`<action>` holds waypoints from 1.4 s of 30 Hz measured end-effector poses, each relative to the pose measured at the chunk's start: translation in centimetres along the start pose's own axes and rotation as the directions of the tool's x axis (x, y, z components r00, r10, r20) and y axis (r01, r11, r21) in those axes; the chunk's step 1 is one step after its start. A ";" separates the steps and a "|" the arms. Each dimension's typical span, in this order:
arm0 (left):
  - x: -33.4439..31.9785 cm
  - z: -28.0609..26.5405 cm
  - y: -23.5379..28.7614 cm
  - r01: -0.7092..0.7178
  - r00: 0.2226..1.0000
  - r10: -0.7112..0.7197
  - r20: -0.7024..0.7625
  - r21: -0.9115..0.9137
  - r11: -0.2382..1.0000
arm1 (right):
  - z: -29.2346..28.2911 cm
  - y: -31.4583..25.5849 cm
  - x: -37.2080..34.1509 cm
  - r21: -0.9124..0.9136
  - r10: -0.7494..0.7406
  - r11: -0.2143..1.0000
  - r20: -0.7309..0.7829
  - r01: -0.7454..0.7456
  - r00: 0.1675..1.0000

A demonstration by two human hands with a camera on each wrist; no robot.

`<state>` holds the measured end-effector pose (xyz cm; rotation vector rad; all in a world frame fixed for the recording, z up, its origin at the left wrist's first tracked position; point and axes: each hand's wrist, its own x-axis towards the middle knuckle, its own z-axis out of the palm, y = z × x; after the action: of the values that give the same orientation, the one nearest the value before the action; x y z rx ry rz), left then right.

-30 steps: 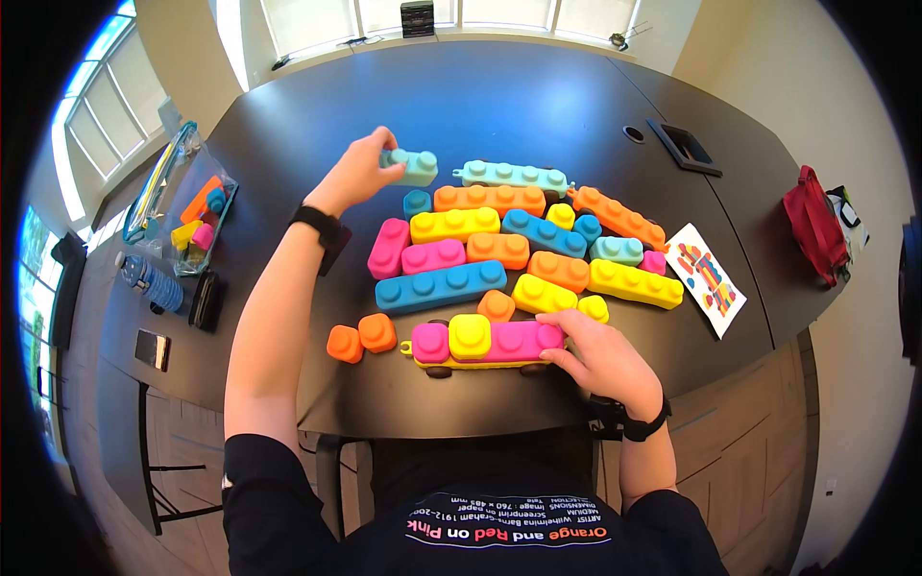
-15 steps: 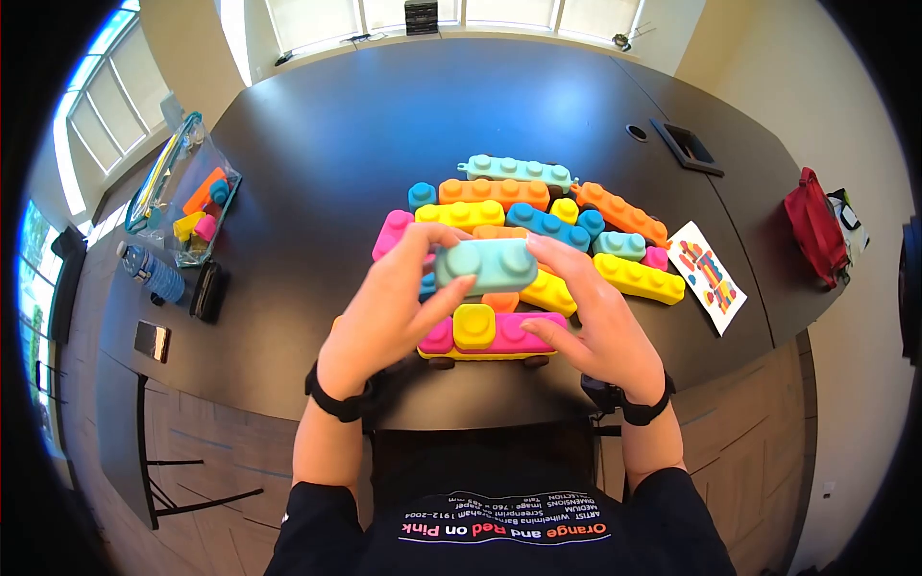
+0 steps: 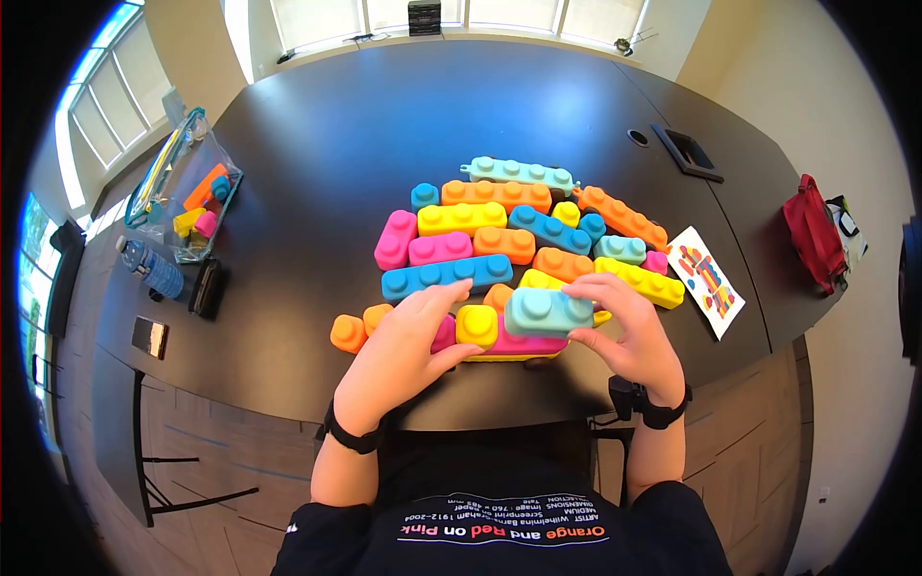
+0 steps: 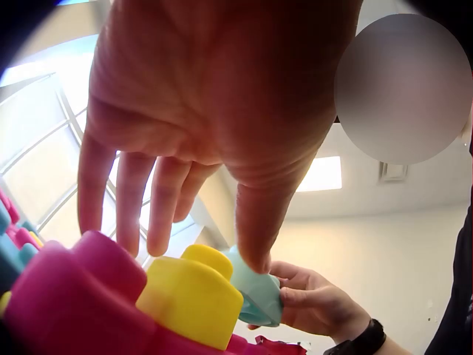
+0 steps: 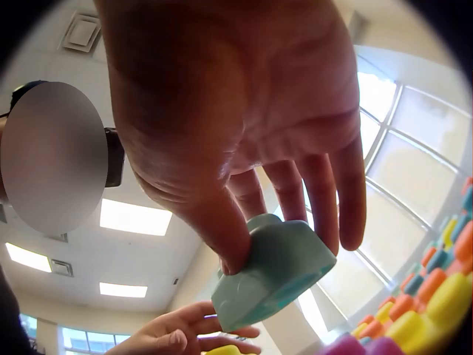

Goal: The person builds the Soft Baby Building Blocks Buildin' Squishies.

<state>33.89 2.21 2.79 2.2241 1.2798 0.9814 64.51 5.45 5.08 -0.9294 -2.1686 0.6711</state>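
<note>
My right hand (image 3: pixel 634 336) pinches a mint two-stud building block (image 3: pixel 547 312) between thumb and fingers, and its hollow underside shows in the right wrist view. The block is tilted and held over the right part of a long magenta block (image 3: pixel 523 344). That magenta block lies on a yellow wheeled base (image 3: pixel 499 358) near the table's front edge. A yellow one-stud block (image 3: pixel 477 326) sits on top, beside a small magenta block (image 4: pixel 81 288). My left hand (image 3: pixel 399 350) holds nothing; its fingers hang fairly straight around the left end of this stack.
Behind the stack lie rows of blocks, including a long blue block (image 3: pixel 447 276). Orange one-stud blocks (image 3: pixel 348 332) are at the left. A printed picture card (image 3: pixel 706 280) lies at the right. Far left are a clear bag (image 3: pixel 187 182) of blocks, a water bottle (image 3: pixel 152 269) and a dark case (image 3: pixel 206 288).
My left hand brought the mint block from the back left to the front, where both hands met at it. The right hand now holds it, further right; the left has let go.
</note>
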 end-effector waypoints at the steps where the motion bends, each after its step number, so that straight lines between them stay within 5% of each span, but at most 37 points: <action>1: -0.2 0.1 -0.2 0.001 1.000 -0.001 0.000 -0.002 1.000 | 0.2 0.2 -0.2 -0.001 0.001 1.000 0.002 -0.001 1.000; 42: -0.7 0.7 -0.7 0.063 0.998 -0.064 0.006 0.068 0.996 | 2.7 1.3 0.0 0.030 0.066 0.997 0.100 -0.069 0.993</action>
<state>33.76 2.00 1.64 2.2201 1.3905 0.9173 63.00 5.72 2.48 -0.9744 -2.2134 0.7994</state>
